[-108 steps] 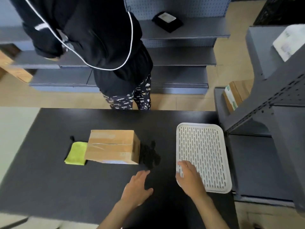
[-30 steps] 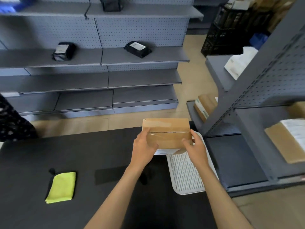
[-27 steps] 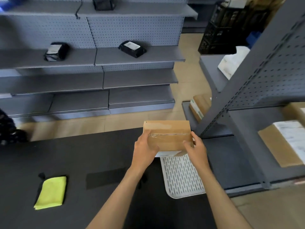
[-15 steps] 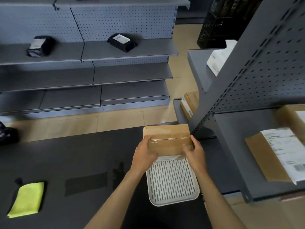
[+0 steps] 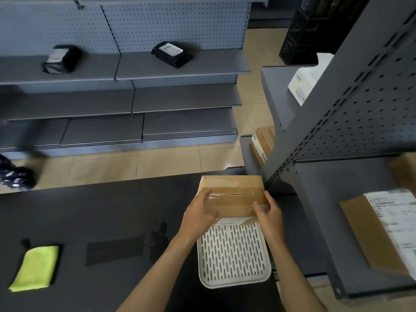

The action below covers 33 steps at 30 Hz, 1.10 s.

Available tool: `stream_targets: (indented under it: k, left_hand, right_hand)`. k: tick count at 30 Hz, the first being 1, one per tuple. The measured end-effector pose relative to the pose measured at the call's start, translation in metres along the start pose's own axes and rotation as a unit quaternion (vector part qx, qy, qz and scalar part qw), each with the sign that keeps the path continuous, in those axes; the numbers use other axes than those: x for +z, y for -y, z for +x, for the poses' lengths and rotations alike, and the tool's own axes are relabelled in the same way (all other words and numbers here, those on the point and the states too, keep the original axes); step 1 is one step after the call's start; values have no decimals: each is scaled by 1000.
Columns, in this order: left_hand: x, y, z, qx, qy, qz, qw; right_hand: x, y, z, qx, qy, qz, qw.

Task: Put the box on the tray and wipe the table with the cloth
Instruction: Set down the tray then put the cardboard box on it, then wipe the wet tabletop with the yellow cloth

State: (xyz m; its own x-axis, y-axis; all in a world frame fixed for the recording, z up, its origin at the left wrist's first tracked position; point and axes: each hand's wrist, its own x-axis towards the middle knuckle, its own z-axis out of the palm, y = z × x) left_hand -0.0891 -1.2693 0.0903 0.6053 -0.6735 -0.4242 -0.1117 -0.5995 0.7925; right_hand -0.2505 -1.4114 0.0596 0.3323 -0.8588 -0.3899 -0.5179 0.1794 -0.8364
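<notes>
A taped brown cardboard box (image 5: 233,194) is over the far end of the white slotted tray (image 5: 234,255) on the black table (image 5: 101,210); whether it touches the tray I cannot tell. My left hand (image 5: 199,215) grips its left side and my right hand (image 5: 267,216) grips its right side. A yellow-green cloth (image 5: 35,267) lies folded flat near the table's left edge, far from both hands. The tray's near half is bare; its far half is hidden under the box.
A grey shelf rack (image 5: 337,122) stands close on the right, holding cardboard parcels (image 5: 382,233). Across the aisle, grey pegboard shelves (image 5: 180,68) carry black packages (image 5: 171,54). A person's patterned trouser leg (image 5: 13,176) shows at the left edge.
Both hands picked the box up from beside the cloth and carried it right, over the tray. In the last half second it sank a little toward the tray's far end.
</notes>
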Motion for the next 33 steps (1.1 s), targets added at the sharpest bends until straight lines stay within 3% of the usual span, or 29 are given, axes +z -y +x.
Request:
stream_targets:
  k: [18,21,25,33]
  left_hand:
    - [6,17,-13,24,19,107,994]
    - [0,24,-15,61,10,199,978]
    - [-20,34,-22,93,-35,323,941]
    - [-86,74,-52,73,-69,396,913]
  right_hand:
    - [0,-3,-8,-45,38,-52,997]
    - [-3,-1,-12,-78,30,-90,993]
    - [1,5,-23,-176,34,-208,962]
    - [74,34,-65,-304,135,-327,885]
